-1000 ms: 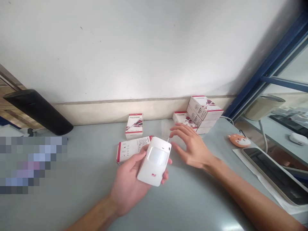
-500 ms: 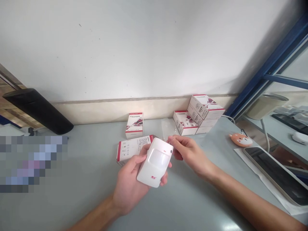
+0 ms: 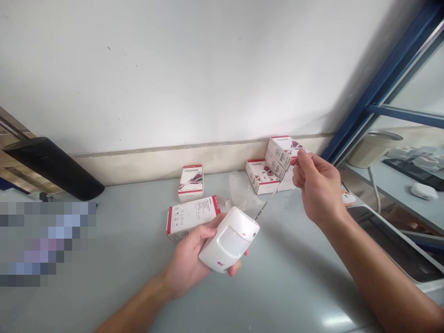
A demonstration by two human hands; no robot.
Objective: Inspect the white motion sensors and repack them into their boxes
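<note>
Right hand [image 3: 317,187] moved up and away from white detector [image 3: 229,241], antenna [image 3: 266,203] now drawn long between. Left hand [image 3: 190,259] clasps detector above grey tabletop [image 3: 121,245]; right fingertips [image 3: 302,159] pinch antenna's far end. Tabletop spreads leftward from left hand; back edge meets wall [image 3: 173,78]. Dark-screened device [image 3: 398,247] beside right forearm [image 3: 371,268], partly hidden. White-and-red box [image 3: 194,212] just behind left hand, clear bag [image 3: 243,190] beyond detector. Farther: second box [image 3: 190,181] left, stacked boxes [image 3: 279,150] behind right hand.

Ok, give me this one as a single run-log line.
left grip: holds white device | right grip: pinches far end of its metal antenna | beyond: red-and-white boxes, clear plastic bag
</note>
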